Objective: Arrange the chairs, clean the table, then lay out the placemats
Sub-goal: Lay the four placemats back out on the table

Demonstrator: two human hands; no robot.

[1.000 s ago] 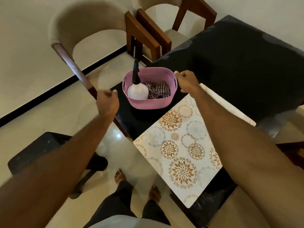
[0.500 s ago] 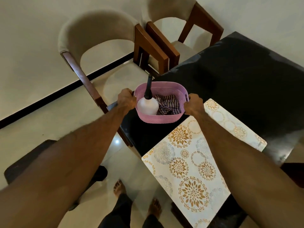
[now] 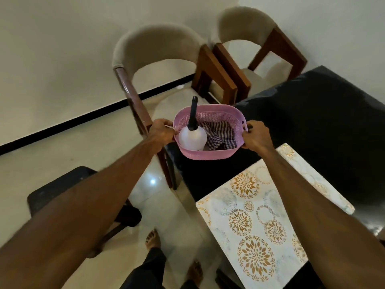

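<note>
A pink plastic basket (image 3: 210, 155) sits at the near left corner of the black table (image 3: 325, 126). Inside it stand a white spray bottle (image 3: 192, 138) with a black nozzle and a striped cloth (image 3: 220, 136). My left hand (image 3: 162, 130) grips the basket's left handle and my right hand (image 3: 256, 135) grips its right handle. A white placemat (image 3: 256, 230) with gold flower patterns lies on the table's near edge, partly under my right forearm. Two beige chairs with wooden frames, one (image 3: 154, 59) on the left and one (image 3: 260, 38) on the right, stand beyond the table's left side.
A dark low stool (image 3: 60, 190) stands on the pale tiled floor at the left, under my left forearm. My bare feet (image 3: 153, 239) are close to the table's edge. A white wall with a black skirting (image 3: 73, 122) runs behind the chairs.
Both hands reached forward from above the table and closed on the basket's two handles. The view has moved closer to the basket.
</note>
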